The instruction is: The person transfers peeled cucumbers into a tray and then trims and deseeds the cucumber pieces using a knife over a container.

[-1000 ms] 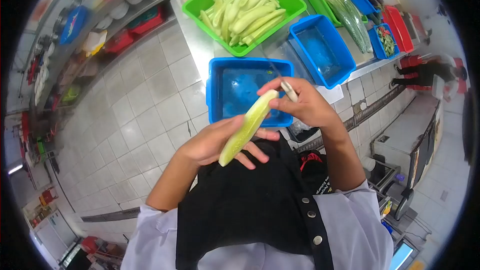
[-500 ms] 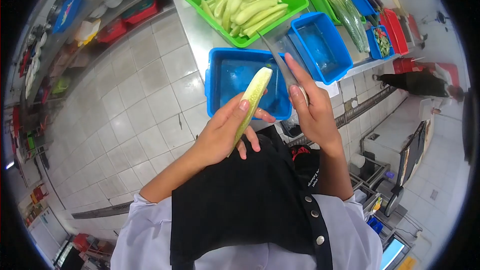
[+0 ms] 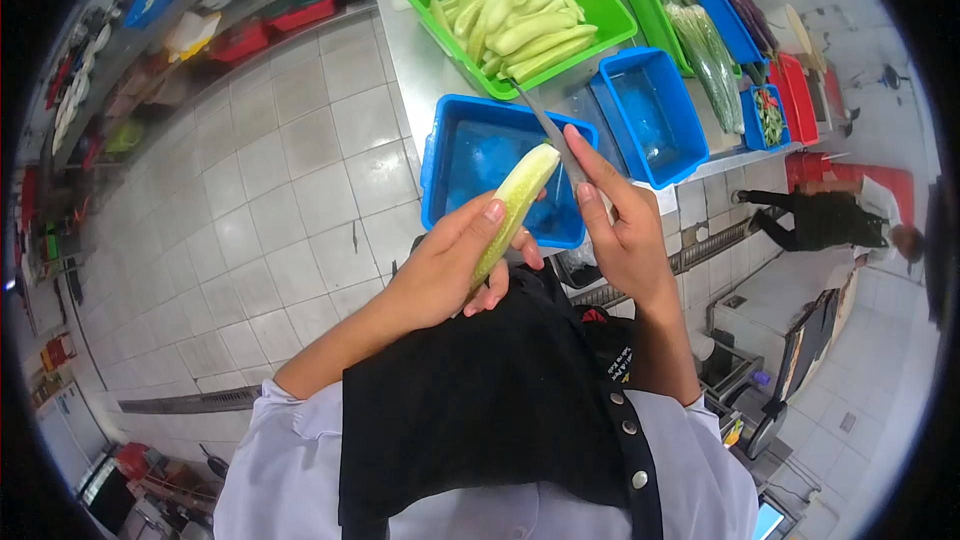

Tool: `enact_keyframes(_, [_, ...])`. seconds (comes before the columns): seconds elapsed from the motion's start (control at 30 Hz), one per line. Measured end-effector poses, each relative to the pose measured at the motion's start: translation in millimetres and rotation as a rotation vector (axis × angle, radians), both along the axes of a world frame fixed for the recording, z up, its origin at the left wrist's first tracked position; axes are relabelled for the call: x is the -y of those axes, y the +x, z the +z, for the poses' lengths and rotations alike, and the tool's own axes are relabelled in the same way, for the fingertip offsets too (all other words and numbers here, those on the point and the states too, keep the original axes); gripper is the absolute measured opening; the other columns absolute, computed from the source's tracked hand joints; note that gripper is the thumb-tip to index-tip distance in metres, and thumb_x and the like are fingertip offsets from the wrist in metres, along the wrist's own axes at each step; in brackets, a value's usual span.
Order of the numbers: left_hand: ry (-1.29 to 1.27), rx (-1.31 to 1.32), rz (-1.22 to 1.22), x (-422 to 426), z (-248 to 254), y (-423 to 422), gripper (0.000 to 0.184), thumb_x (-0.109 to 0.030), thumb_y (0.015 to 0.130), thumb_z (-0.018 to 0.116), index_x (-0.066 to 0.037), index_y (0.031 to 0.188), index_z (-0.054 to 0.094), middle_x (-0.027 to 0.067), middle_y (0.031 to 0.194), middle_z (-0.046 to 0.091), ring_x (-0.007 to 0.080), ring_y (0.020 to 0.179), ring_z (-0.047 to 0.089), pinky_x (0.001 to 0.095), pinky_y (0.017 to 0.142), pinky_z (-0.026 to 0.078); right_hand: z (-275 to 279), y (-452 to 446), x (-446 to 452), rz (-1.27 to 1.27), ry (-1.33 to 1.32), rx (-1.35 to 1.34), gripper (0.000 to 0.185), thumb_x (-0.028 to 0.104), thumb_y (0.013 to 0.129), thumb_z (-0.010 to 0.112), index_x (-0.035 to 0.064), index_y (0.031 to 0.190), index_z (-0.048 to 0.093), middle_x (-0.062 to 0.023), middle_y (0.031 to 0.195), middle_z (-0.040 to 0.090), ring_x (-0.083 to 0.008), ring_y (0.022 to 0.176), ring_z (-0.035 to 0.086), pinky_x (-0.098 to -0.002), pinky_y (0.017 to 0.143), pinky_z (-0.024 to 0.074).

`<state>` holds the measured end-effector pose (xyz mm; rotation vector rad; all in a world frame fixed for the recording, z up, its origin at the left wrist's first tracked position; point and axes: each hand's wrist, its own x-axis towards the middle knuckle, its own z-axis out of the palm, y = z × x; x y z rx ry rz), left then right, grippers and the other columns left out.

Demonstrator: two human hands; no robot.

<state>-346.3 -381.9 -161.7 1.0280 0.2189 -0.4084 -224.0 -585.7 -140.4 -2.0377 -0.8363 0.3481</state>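
My left hand (image 3: 455,260) is closed around a pale green cucumber piece (image 3: 518,195), its cut, seeded face showing and its far end tilted up to the right. A knife (image 3: 548,127) is gripped in my right hand (image 3: 622,225), with the blade pointing up and left beside the cucumber's tip. Whether blade and tip touch, I cannot tell. Below the cucumber lies a blue tub (image 3: 430,180) with some liquid in it. Beyond it, a green tub (image 3: 425,40) holds several peeled cucumber pieces (image 3: 520,25).
A second blue tub (image 3: 690,168) stands to the right. Farther right are wrapped green vegetables (image 3: 712,65), a red tray (image 3: 795,100) and a small blue tray (image 3: 752,130) of chopped vegetables. Another person (image 3: 835,215) is at the far right. Shelves line the upper left.
The cucumber went from lying across both hands to being held by my left hand alone. My right hand turned the knife, bringing its blade beside the tip. The other person shifted.
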Motion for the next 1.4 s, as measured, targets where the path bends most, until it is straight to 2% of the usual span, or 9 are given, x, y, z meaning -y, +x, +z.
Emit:
enact_keyframes(0.2, [-0.001,0.003,-0.007,-1,-1,-3,0.056,-0.043,0.119,0.027,-0.005,0.154,0.046,0.0117,0.099,0.068,0.0077,0.052,0.054,0.0202,0.043,0.043,-2,-5,-2,-0.022,-0.014,-0.039,0.048,0.007,0.107,0.057,0.0119,0.155,0.057,-0.0247,0.125,0.074,-0.0256,0.08,0.069,-0.0348,0.077,0.054])
enact_keyframes(0.3, [-0.044,-0.027,0.002,-2,-2,-4,0.056,-0.044,0.119,0.027,-0.005,0.154,0.047,0.011,0.098,0.067,0.0081,0.052,0.054,0.0206,0.043,0.043,-10,-4,-2,0.029,0.08,0.148,0.048,0.007,0.106,0.057,0.0119,0.154,0.057,-0.0242,0.126,0.073,-0.0271,0.078,0.069,-0.0345,0.076,0.0539])
enact_keyframes(0.37, [-0.067,-0.028,0.021,-3,-1,-5,0.057,-0.044,0.119,0.027,-0.005,0.154,0.047,0.0108,0.097,0.067,0.0083,0.052,0.054,0.0207,0.043,0.043,4,-9,0,-0.003,-0.154,-0.053,0.048,0.006,0.106,0.057,0.0116,0.154,0.058,-0.024,0.128,0.073,-0.0315,0.085,0.074,-0.0353,0.081,0.0552])
enact_keyframes(0.47, [-0.075,-0.006,0.045,-6,-2,-4,0.057,-0.044,0.118,0.027,-0.005,0.154,0.048,0.0103,0.097,0.067,0.0085,0.052,0.055,0.0208,0.043,0.043,-19,-12,0,0.044,0.014,0.129,0.049,0.005,0.105,0.058,0.0123,0.154,0.058,-0.0245,0.129,0.072,-0.0339,0.094,0.077,-0.0358,0.084,0.0557])
enact_keyframes(0.57, [-0.036,0.015,0.042,-6,-1,-4,0.057,-0.044,0.118,0.028,-0.005,0.154,0.048,0.0102,0.098,0.067,0.0085,0.053,0.055,0.0208,0.044,0.043,-2,-19,-1,-0.034,-0.144,-0.043,0.051,0.005,0.105,0.058,0.014,0.154,0.057,-0.0247,0.129,0.072,-0.035,0.096,0.077,-0.0361,0.085,0.0558])
enact_keyframes(0.8, [0.059,0.052,0.018,-2,-5,-7,0.055,-0.043,0.118,0.03,-0.004,0.152,0.048,0.01,0.102,0.068,0.0079,0.057,0.058,0.0199,0.048,0.046,-4,-21,2,-0.055,-0.147,0.042,0.051,0.005,0.105,0.058,0.0156,0.155,0.057,-0.0251,0.129,0.072,-0.0352,0.096,0.077,-0.0367,0.085,0.0559])
enact_keyframes(1.03, [0.089,0.041,0.047,1,-12,-9,0.054,-0.043,0.118,0.031,-0.004,0.152,0.048,0.0102,0.104,0.069,0.0092,0.061,0.062,0.0203,0.049,0.048,-11,-26,4,-0.01,-0.107,0.007,0.05,0.005,0.106,0.057,0.0146,0.154,0.057,-0.026,0.134,0.07,-0.0392,0.11,0.075,-0.0369,0.091,0.0554])
enact_keyframes(1.2, [0.031,0.056,0.178,7,-27,-5,0.054,-0.042,0.118,0.032,-0.004,0.152,0.049,0.0099,0.106,0.068,0.0151,0.076,0.069,0.0245,0.061,0.057,-22,-30,7,0.048,-0.052,0.054,0.049,0.006,0.106,0.056,0.0146,0.154,0.057,-0.0271,0.134,0.069,-0.042,0.112,0.074,-0.0383,0.093,0.0556])
enact_keyframes(1.4, [0.026,0.038,0.192,10,-23,-1,0.053,-0.041,0.118,0.035,-0.002,0.147,0.055,0.0079,0.113,0.064,0.0139,0.099,0.064,0.0289,0.08,0.058,-15,-32,3,-0.063,-0.113,-0.004,0.048,0.007,0.106,0.057,0.0135,0.154,0.058,-0.028,0.133,0.069,-0.0436,0.118,0.071,-0.0404,0.095,0.0554])
